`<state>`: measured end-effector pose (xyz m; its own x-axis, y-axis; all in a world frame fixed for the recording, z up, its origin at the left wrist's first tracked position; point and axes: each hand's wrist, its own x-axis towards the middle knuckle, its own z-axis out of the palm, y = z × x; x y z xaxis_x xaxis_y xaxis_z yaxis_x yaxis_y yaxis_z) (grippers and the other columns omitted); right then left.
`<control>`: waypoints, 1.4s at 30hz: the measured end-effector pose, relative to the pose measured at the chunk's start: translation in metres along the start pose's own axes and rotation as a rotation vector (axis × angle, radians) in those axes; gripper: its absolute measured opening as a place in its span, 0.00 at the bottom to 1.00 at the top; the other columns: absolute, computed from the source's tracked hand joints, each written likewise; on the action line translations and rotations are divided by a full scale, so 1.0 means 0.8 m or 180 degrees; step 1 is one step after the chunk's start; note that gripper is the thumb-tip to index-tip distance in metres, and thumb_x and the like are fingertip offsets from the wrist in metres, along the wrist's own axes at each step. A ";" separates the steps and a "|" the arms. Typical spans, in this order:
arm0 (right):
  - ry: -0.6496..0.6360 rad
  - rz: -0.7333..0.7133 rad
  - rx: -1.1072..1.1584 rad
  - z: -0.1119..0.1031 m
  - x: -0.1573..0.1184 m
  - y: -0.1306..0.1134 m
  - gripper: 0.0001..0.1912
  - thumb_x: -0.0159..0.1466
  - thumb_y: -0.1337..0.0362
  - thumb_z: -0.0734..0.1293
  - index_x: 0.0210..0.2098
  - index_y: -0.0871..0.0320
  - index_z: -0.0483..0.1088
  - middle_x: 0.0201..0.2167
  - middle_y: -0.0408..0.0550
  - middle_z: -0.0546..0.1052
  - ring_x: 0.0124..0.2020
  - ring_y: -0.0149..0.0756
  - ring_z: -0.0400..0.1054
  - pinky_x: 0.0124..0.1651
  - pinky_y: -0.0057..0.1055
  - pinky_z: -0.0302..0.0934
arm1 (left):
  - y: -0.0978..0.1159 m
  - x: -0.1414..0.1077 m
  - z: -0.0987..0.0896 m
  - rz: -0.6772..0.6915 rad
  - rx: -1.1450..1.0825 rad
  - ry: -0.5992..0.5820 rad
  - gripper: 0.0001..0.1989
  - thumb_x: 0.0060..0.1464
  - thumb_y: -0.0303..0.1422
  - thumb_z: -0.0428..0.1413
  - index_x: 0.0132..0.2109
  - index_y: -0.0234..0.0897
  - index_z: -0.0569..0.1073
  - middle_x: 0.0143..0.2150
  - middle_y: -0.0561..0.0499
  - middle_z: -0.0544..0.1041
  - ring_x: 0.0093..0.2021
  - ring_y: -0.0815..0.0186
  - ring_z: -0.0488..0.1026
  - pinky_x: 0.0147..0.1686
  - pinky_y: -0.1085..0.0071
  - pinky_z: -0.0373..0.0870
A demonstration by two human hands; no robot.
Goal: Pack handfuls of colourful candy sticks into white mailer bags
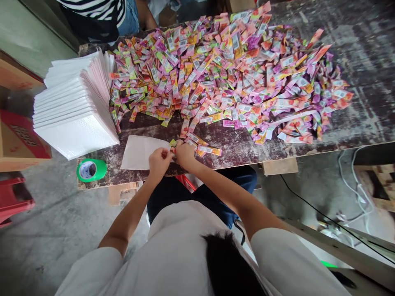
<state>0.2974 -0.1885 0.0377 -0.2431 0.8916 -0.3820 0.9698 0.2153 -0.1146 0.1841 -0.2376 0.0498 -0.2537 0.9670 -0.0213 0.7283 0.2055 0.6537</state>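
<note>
A white envelope (138,153) lies flat near the table's front edge. My left hand (159,163) rests over its right end, thumb and fingers pinched at the envelope's edge. Close beside it, my right hand (184,155) is closed around a few small printed stick packets, whose ends show between the two hands at the envelope's right end. How far the packets reach into the envelope is hidden by my fingers. Several loose stick packets (210,150) lie just right of my right hand. Behind them spreads a large heap of pink, purple, green and orange stick packets (212,78).
A stack of white padded envelopes (77,115) stands at the table's left end. In front of it is a roll of green tape (100,169). Another person (101,16) is at the far left side. Cartons (23,139) and a red stool (15,199) stand left on the floor.
</note>
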 end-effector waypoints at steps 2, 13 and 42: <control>0.0203 0.0091 -0.0067 0.011 -0.008 -0.008 0.20 0.67 0.70 0.58 0.56 0.74 0.61 0.40 0.68 0.75 0.41 0.47 0.73 0.42 0.38 0.61 | 0.005 0.015 0.006 -0.0062 -0.0077 0.0068 0.03 0.50 0.29 0.55 0.29 0.38 0.71 0.26 0.53 0.74 0.27 0.67 0.70 0.33 0.70 0.66; 0.0363 -0.0327 -0.0024 0.033 -0.042 0.006 0.35 0.68 0.64 0.58 0.71 0.58 0.41 0.42 0.61 0.70 0.43 0.46 0.68 0.45 0.39 0.56 | -0.018 0.050 0.031 -0.1303 -0.1538 0.0060 0.01 0.43 0.29 0.55 0.27 0.37 0.70 0.19 0.57 0.69 0.19 0.72 0.66 0.23 0.74 0.65; -0.0092 0.0553 0.2010 0.007 -0.007 0.038 0.33 0.54 0.62 0.69 0.56 0.63 0.56 0.43 0.58 0.78 0.44 0.51 0.74 0.43 0.36 0.66 | -0.027 -0.047 0.051 0.0210 -0.0191 -0.0101 0.37 0.53 0.31 0.54 0.68 0.31 0.53 0.51 0.38 0.76 0.50 0.55 0.75 0.50 0.61 0.70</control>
<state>0.3278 -0.1893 0.0311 -0.0930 0.8794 -0.4669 0.7988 -0.2140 -0.5622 0.2039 -0.2720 0.0055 -0.1856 0.9826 0.0001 0.7032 0.1327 0.6985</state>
